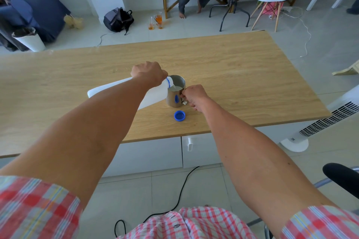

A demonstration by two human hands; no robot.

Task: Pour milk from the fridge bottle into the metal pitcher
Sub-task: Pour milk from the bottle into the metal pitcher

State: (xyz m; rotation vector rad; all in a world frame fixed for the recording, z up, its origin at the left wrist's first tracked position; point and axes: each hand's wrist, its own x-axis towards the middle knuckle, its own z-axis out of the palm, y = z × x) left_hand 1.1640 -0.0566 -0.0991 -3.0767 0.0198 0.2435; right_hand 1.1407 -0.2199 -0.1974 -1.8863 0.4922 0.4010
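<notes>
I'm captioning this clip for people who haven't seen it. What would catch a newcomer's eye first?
At the middle of the wooden table, the left hand tips a white plastic milk bottle over a shiny metal pitcher, milk streaming in. The right hand grips the pitcher's handle. A bright blue bottle cap lies just in front.

On the table (pixel 233 60), the pitcher (pixel 175 93) stands right of the tilted bottle (pixel 136 93), whose mouth sits over its rim. The cap (pixel 179 116) lies before the pitcher.
</notes>
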